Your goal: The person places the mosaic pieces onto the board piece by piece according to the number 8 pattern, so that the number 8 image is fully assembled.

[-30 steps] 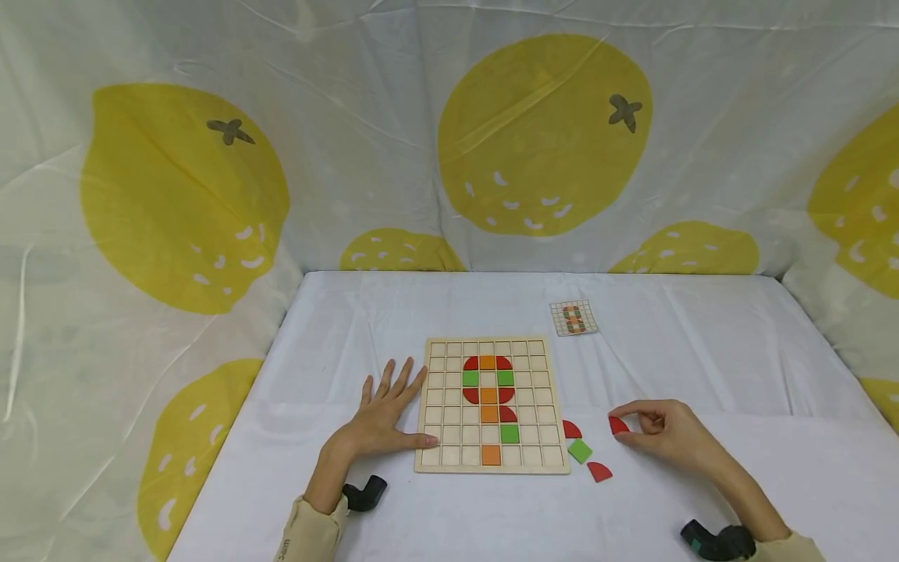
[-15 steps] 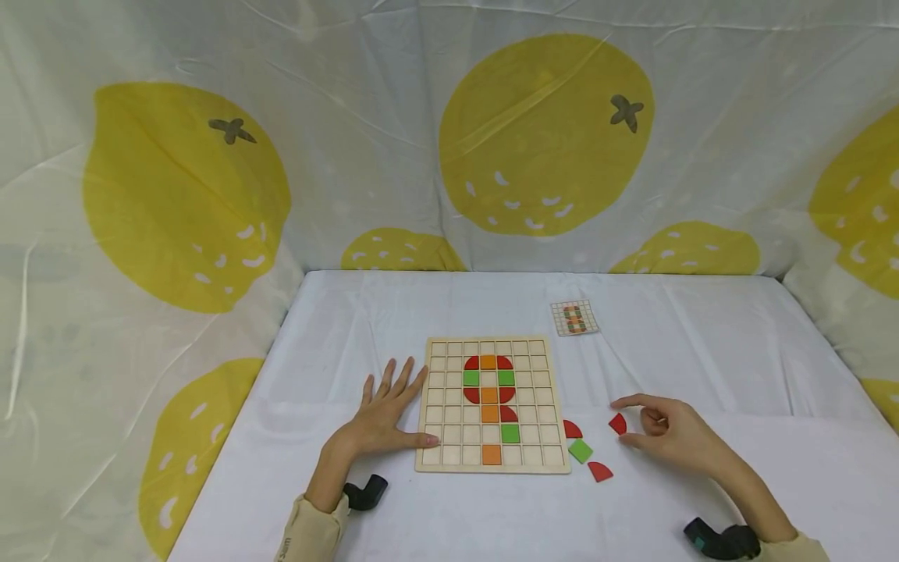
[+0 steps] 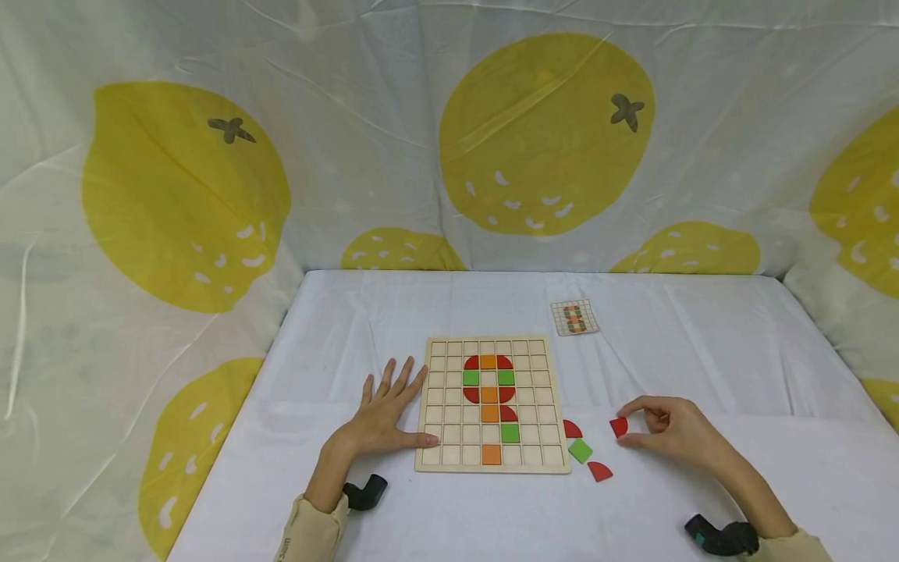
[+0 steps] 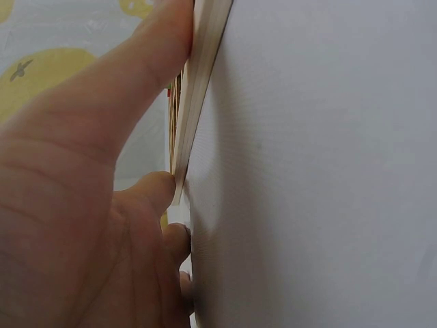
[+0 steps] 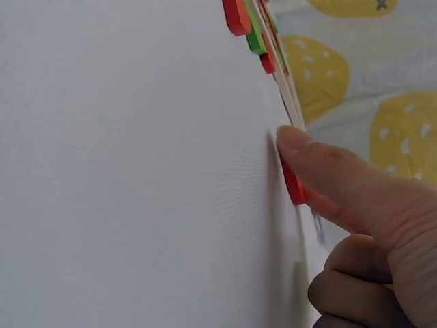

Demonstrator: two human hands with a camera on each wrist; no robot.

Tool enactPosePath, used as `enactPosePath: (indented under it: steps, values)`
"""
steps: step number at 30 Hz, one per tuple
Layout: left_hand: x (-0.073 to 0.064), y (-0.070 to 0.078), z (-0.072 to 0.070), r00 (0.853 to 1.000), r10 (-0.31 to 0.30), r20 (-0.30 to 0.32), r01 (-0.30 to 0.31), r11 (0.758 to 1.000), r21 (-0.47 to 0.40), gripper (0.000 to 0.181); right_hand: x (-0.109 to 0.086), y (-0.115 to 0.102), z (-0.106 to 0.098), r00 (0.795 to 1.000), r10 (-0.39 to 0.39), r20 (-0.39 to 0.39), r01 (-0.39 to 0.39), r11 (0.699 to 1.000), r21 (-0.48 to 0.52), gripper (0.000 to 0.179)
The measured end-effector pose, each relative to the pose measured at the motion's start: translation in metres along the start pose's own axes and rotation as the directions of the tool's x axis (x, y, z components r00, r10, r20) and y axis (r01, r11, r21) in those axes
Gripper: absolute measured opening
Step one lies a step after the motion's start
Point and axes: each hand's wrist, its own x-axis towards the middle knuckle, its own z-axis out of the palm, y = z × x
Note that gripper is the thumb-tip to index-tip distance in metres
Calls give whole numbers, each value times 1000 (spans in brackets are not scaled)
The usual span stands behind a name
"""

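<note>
My right hand (image 3: 667, 425) pinches a red quarter-circle tile (image 3: 619, 427) between thumb and index finger, low over the cloth right of the board. The right wrist view shows the thumb against this red tile (image 5: 292, 179), with the other fingers curled behind. The left hand (image 3: 382, 417) lies spread at the left edge of a wooden grid board (image 3: 449, 460), its thumb on the lower left corner and its index fingertip at the edge. On the board are red quarter-circles, green squares and orange squares (image 3: 491, 454). In the left wrist view, the fingers touch the board's side (image 4: 198, 89).
Between board and right hand lie a red quarter-circle tile (image 3: 572, 429), a green square tile (image 3: 580, 450) and another red quarter-circle (image 3: 600, 471). A small pattern card (image 3: 574, 318) sits behind the board. A lemon-print curtain (image 3: 393, 156) backs the white-covered table (image 3: 492, 515).
The right fingers loosened from the red quarter-circle tile, then closed on it again; the tile is now turned differently. The left hand and board have stayed still.
</note>
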Motion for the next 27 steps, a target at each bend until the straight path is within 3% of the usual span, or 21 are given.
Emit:
enactPosePath:
  steps: [7,14,18,22,27]
  values:
    - [0,0,0,1000,-6,1,6,1000,-4,119,0,5,2,999,-19,49,14,996,89,26]
    - [0,-1,1,1000,-5,2,5,1000,-1,119,3,1,5,999,-7,38,3,995,100,23]
    - [0,-1,1,1000,-5,1,5,1000,-6,119,7,-16,14,996,-66,63,56,987,149,22]
    - [-1,-1,1,1000,-1,-5,1,1000,-9,119,14,-39,33,976,-182,119,155,966,207,20]
    - [-1,-1,1,1000,5,-8,-5,1000,-6,119,21,-67,61,959,-206,195,152,953,260,21]
